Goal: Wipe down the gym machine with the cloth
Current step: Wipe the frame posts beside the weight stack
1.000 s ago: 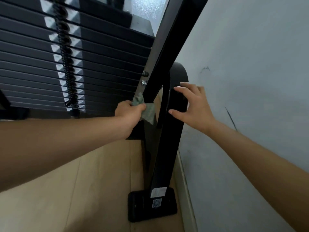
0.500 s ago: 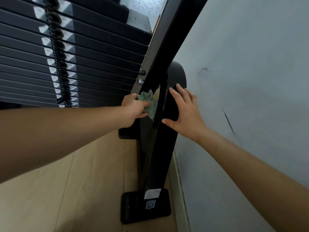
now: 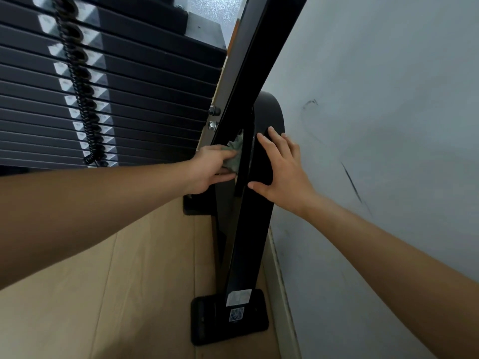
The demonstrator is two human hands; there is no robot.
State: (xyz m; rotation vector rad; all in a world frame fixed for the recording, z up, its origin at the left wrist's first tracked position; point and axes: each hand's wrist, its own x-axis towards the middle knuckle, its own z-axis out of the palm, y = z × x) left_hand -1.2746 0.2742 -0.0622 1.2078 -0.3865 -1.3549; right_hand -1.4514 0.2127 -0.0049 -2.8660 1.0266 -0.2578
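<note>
While the cloth works the frame, we steady ourselves on the machine.
Nearest, matte black foot plate on pale wood floor. Right hand, fingers spread, lies flat on the smooth black upright, likely bracing. Left hand pinches the crumpled green cloth against the slanted beam; ribbed weight stack beyond.

We see open wooden floor at seven o'clock; the weight stack blocks eleven, the wall closes three, the black frame post splits the middle.
</note>
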